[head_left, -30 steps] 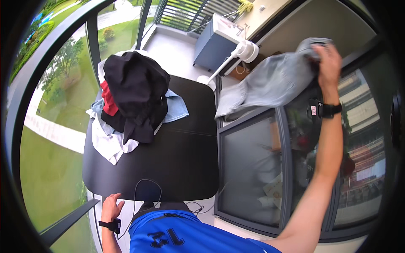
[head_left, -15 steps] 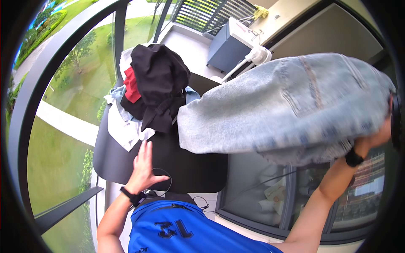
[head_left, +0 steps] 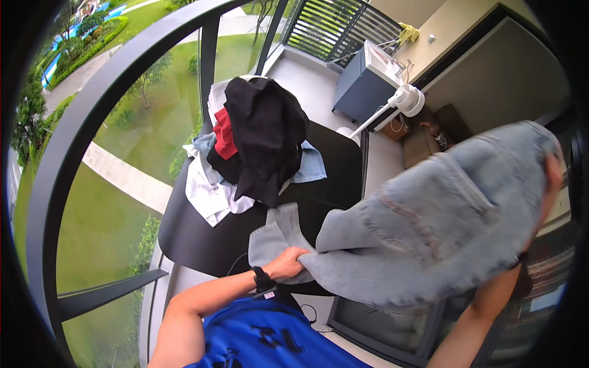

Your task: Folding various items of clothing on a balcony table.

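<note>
Left hand (head_left: 287, 262): fingers clenched on one pair of jeans (head_left: 423, 214). Right hand (head_left: 554, 175), blurred, partly hidden: fingers gripping far end. Jeans aloft, partly over tabletop (head_left: 340, 161), mostly right of it. On tabletop: one clothes pile (head_left: 211, 195), one black garment (head_left: 267, 132) topmost.

We have a black counter (head_left: 337, 165) with a smooth top and a rounded near left corner. On its far left part we see a loose heap of clothes, with a crumpled black garment (head_left: 264, 135) uppermost. A red cloth (head_left: 225, 135) shows at its left, next to a pale blue cloth (head_left: 202, 144), and a white garment (head_left: 211, 195) spreads out toward the near side. A light blue denim piece (head_left: 311, 165) sticks out to the right. Pale jeans (head_left: 429, 221) hang over the near right part; we cannot tell whether they touch the top.
</note>
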Motion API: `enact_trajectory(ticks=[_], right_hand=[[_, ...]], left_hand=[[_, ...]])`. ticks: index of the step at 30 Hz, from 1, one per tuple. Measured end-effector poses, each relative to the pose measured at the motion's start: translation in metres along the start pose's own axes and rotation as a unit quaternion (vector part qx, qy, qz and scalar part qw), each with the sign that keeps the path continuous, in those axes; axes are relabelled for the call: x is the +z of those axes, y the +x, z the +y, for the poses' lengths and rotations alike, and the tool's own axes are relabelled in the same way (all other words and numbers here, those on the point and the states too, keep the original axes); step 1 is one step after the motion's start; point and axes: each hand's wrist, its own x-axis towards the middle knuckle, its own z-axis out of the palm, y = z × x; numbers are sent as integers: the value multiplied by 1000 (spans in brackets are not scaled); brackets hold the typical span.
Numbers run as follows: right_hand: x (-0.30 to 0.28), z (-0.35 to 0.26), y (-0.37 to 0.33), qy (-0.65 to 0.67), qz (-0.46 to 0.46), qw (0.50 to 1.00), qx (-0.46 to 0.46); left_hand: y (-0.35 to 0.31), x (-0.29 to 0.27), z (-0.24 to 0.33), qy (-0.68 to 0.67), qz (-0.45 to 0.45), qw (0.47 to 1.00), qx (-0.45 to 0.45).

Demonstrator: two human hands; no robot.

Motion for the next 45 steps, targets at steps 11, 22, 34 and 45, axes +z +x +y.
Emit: enact_trajectory(ticks=[11, 22, 34, 45], right_hand=[[88, 63, 89, 259, 4, 930, -261], [313, 382, -276, -43, -313, 894, 319], [306, 417, -325, 242, -340, 794, 443], [197, 496, -381, -199, -365, 894, 167]], left_hand=[[58, -240, 129, -404, 263, 870, 107], [-51, -243, -129, -223, 548, 766, -249], [93, -301, -160, -533, 371, 760, -26], [21, -261, -194, -333, 571, 711, -241]])
